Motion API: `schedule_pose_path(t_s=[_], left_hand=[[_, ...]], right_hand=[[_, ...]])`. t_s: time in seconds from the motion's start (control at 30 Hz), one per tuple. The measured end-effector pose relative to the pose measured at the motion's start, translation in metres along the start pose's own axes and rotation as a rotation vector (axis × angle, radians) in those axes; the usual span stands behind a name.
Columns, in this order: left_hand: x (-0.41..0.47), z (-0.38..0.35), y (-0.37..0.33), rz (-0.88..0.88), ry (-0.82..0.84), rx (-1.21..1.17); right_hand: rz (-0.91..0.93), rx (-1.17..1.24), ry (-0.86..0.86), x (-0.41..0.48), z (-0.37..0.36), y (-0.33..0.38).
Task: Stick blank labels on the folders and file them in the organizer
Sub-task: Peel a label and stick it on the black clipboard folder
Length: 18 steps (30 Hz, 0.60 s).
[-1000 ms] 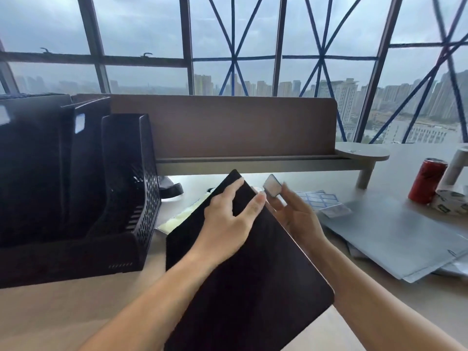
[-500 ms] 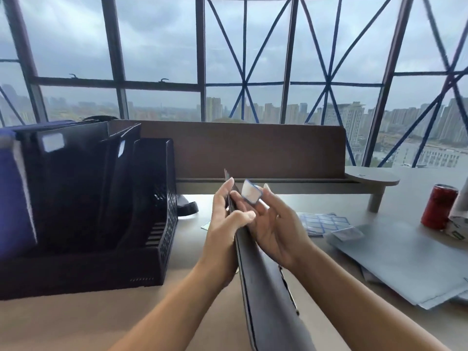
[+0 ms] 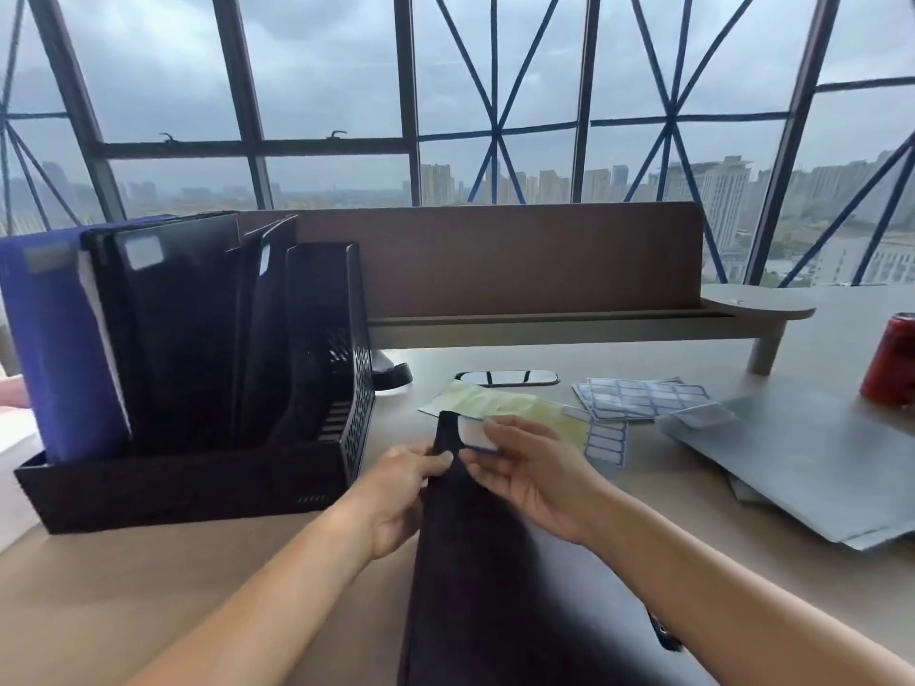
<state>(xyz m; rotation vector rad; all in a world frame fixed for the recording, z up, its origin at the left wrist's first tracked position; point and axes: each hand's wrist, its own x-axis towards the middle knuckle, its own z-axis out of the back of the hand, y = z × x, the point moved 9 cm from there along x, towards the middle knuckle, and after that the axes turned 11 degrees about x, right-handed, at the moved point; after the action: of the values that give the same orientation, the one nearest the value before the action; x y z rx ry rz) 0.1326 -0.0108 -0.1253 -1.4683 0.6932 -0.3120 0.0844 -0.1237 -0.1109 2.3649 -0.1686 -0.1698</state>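
Note:
A black folder point(image 3: 485, 576) rises from the bottom of the view toward the desk's middle. My left hand point(image 3: 401, 492) grips its left edge near the top corner. My right hand point(image 3: 530, 480) presses a white blue-edged label point(image 3: 475, 433) against that corner. At the left stands a black mesh organizer point(image 3: 346, 368) with a blue folder point(image 3: 54, 339) and black folders point(image 3: 183, 329) upright in it, two showing white labels. Sheets of blank labels point(image 3: 638, 396) lie on the desk beyond my right hand.
A yellow-green backing sheet point(image 3: 500, 406) lies behind the folder. Grey folders point(image 3: 817, 458) are stacked at the right, a loose label on them. A red can point(image 3: 891, 358) stands at the far right. A brown desk divider point(image 3: 520, 259) with a shelf runs along the back.
The folder has turned from nearly edge-on to more face-on and sits lower. The right hand has brought the label down against its top corner. The camera has tilted up.

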Motion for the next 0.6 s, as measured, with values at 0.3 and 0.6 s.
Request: schedule_pose_path(t_s=[0.3,0.6], left_hand=[[0.008,-0.048,0.001,-0.142,0.331,-0.21],[0.022,-0.039,0.025,-0.349,-0.054,0.04]], right_hand=[[0.221,-0.729,-0.11,-0.001,0.015,0.043],[0.177,-0.846,-0.156,0.007,0.031,0.036]])
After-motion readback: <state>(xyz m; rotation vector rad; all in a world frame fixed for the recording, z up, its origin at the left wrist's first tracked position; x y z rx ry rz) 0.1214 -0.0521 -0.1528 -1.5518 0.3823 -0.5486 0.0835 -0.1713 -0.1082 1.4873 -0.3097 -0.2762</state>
